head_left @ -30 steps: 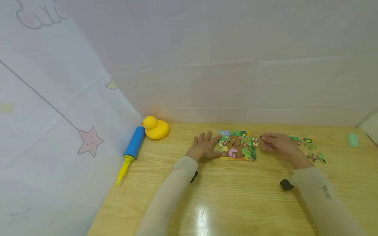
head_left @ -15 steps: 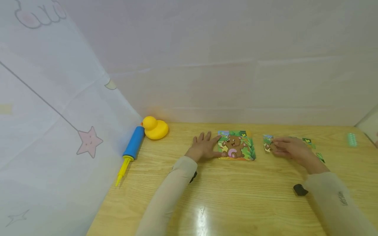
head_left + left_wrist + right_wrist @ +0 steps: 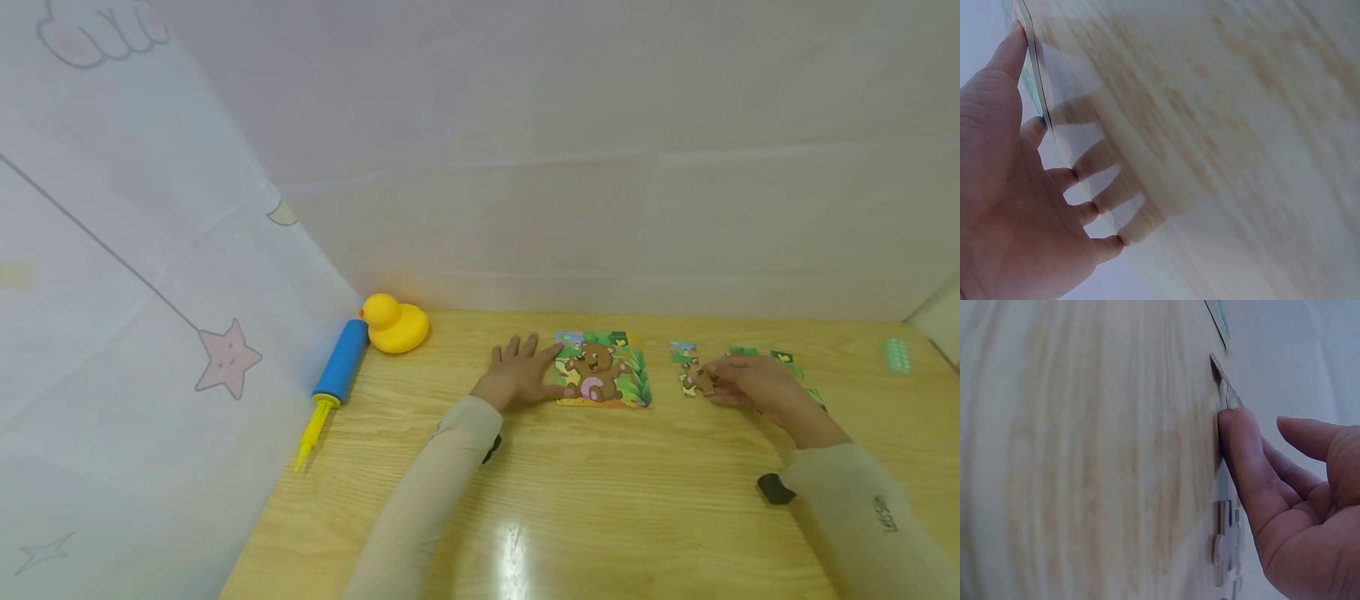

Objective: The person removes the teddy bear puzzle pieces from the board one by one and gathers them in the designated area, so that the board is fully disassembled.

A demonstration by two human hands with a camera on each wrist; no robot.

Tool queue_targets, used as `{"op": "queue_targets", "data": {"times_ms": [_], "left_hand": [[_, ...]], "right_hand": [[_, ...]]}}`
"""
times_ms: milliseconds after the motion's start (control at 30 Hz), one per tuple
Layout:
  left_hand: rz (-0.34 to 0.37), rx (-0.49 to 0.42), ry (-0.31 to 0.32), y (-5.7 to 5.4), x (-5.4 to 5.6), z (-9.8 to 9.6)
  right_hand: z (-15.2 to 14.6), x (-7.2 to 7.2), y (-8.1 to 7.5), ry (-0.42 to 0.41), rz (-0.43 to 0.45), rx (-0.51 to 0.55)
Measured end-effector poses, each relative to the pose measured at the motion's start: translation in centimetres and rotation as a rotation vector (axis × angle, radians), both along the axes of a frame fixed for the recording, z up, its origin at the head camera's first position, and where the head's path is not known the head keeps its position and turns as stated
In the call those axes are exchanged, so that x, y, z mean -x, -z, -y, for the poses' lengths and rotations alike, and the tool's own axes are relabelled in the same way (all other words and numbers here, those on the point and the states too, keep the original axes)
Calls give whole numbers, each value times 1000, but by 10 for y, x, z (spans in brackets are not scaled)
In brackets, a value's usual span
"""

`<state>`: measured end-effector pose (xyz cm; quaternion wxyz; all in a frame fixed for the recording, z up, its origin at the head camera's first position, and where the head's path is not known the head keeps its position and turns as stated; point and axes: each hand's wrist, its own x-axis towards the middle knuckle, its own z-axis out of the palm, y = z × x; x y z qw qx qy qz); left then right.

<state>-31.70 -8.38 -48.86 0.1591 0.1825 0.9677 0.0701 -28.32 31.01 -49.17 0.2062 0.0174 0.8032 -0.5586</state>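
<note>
A rectangular picture card (image 3: pixel 600 371) of a brown bear lies on the wooden table. My left hand (image 3: pixel 517 375) is spread on the table, its thumb and index fingertip at the card's left edge, as the left wrist view also shows. To the card's right, my right hand (image 3: pixel 757 387) has its fingertips at a jigsaw puzzle piece (image 3: pixel 696 380) with part of a bear on it. In the right wrist view the fingers (image 3: pixel 1244 447) reach down to the tabletop beside a thin piece, and the thumb stands apart. Just above is a blue-green puzzle piece (image 3: pixel 683 352).
More puzzle pieces (image 3: pixel 782 358) lie behind the right hand, which partly covers them. A pale green bumpy object (image 3: pixel 897 356) sits at the far right. At left are a yellow rubber duck (image 3: pixel 397 325) and a blue-and-yellow hand pump (image 3: pixel 341 367). A pale cloth wall (image 3: pixel 525 225) borders the back.
The right hand has moved right from the card's edge, bringing a piece away from it, and now touches a bear piece slightly nearer the front. The left hand has stayed in place.
</note>
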Motion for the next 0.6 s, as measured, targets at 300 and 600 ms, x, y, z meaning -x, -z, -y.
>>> {"op": "queue_targets", "data": {"times_ms": [300,600], "left_hand": [[4,3,6,2,0,1],[9,-3,-4,0,-1,1]], "right_hand": [[-2,0,-14,-113,-87,-274],[-3,2,-23,-160,-117,-346]]}}
